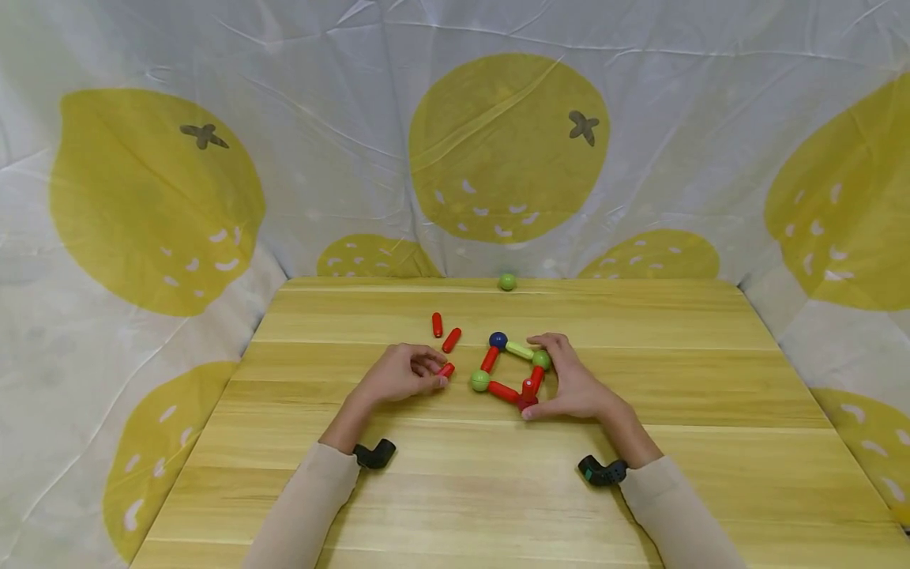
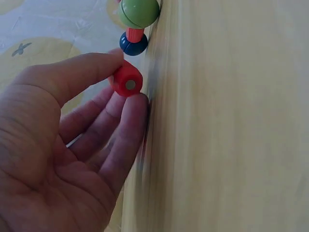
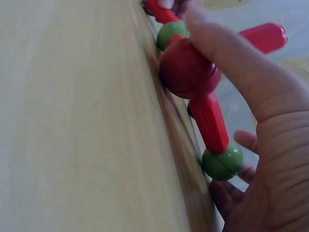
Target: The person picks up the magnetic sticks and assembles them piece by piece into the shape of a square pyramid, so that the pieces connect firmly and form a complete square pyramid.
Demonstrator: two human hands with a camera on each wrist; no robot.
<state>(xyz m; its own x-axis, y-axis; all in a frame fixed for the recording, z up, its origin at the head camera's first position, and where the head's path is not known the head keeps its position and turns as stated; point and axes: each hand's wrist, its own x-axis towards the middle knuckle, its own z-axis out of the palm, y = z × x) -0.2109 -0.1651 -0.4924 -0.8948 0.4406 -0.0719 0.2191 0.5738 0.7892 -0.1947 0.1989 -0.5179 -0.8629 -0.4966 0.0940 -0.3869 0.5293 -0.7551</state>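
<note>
My left hand (image 1: 405,373) pinches a red magnetic rod (image 2: 128,81) between thumb and fingers; a round metal tip shows at its end. To the right lies a four-sided frame of magnetic rods and balls, with three red rods and one light green rod (image 1: 520,350). Its corners are a blue ball (image 1: 498,341), two green balls (image 1: 479,381) and a red ball (image 3: 186,70). Another red rod (image 3: 265,38) stands up from the red ball. My right hand (image 1: 577,387) grips the frame's right side, thumb on the red ball, fingers around the right green ball (image 3: 223,162).
Two loose red rods (image 1: 437,325) lie beyond my left hand. A single green ball (image 1: 507,282) sits at the table's back edge, before a lemon-print cloth (image 1: 355,158). Wood-grain table (image 1: 483,498) surface extends around the hands.
</note>
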